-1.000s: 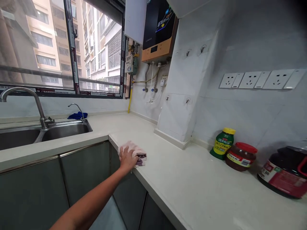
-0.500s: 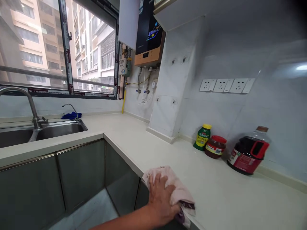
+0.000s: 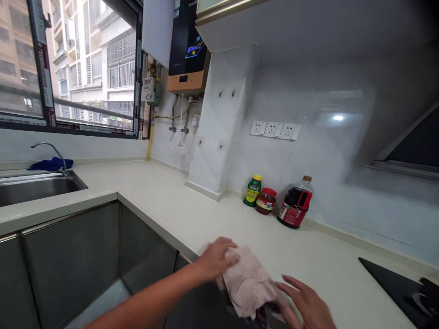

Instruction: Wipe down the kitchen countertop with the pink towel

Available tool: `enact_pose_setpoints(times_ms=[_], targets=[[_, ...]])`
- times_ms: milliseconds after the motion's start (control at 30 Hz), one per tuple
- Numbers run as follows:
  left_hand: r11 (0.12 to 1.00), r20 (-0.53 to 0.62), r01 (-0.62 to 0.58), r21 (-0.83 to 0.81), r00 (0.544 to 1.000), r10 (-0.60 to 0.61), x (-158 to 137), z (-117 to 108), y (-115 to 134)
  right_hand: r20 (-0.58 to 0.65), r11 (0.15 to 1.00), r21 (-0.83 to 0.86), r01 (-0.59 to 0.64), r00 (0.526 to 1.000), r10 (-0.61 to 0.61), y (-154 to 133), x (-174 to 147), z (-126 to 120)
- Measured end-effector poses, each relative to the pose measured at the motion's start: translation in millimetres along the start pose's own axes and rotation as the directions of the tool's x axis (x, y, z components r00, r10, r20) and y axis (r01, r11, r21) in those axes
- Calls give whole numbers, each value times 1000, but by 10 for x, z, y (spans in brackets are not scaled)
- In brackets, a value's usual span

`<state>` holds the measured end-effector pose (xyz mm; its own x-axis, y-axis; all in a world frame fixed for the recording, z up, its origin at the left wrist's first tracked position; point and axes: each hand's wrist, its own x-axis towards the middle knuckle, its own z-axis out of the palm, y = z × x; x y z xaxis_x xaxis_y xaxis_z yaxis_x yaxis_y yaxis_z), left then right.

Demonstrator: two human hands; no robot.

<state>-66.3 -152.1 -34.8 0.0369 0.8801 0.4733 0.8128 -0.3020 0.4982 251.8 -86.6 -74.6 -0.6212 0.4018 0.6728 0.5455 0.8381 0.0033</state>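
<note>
A crumpled pale pink cloth [image 3: 245,278] with a dark patch at its lower end lies over the front edge of the white countertop [image 3: 206,219]. My left hand [image 3: 217,259] is closed on its upper left side, thumb over the fabric. At the cloth's right side is my right hand [image 3: 307,304], its fingers stretched out and apart, their tips at the fabric's edge. Motion blurs that hand and the cloth's lower part somewhat.
Against the wall stand a green bottle with yellow cap [image 3: 253,191], a red-lidded jar [image 3: 265,201] and a large dark bottle with red handle [image 3: 294,205]. A black cooktop [image 3: 394,283] lies at right. A sink [image 3: 41,189] and blue cloth [image 3: 51,163] are left.
The view has turned right, bringing the cooktop in. My left hand, spread on the cloth before, now grips its upper left side. My right hand has come in beside the cloth.
</note>
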Motion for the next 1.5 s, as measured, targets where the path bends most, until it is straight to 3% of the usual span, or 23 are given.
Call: enact_pose_setpoints(times_ms=[67,167,300,367,500,733,900,1033,1167,1333,1433,1500], targets=[[974,-130,128,185,986,-105,112,-273,-374,197,998,53,-41,980,30,-206,342,150],[922,-230,275,274,949,-215,199,-701,-963,509,987,-28,-156,848,148,-594,765,284],[876,-300,351,331,919,-255,223,-1068,-1526,704,987,-96,-132,692,161,-1054,1149,339],[873,-297,353,336,920,-257,234,-1114,-1678,743,987,-95,-127,651,155,-1214,1306,392],[883,-267,349,314,925,-271,253,-1081,-1809,712,992,-58,-110,692,118,-1411,1632,667],[900,-257,335,279,929,-267,230,-1093,-1824,649,982,169,-87,759,-44,-1614,2430,1458],[887,-273,383,257,910,-313,255,-1100,-1864,521,982,173,-70,853,-31,-1599,2963,1936],[883,-230,348,315,931,-285,261,-1095,-1901,476,989,147,-36,879,-39,-1311,3136,2089],[867,-172,337,368,941,-293,257,-1088,-1912,497,997,11,-81,865,65,-619,3023,1927],[868,-191,350,352,935,-299,265,-1092,-1908,471,914,-297,-276,790,392,464,2357,1258],[860,-210,362,359,930,-303,263,-1089,-1899,348,750,-488,-446,688,637,955,1739,715],[851,-212,363,379,929,-302,259,-1080,-1888,279,644,-573,-507,619,734,1165,1322,351]])
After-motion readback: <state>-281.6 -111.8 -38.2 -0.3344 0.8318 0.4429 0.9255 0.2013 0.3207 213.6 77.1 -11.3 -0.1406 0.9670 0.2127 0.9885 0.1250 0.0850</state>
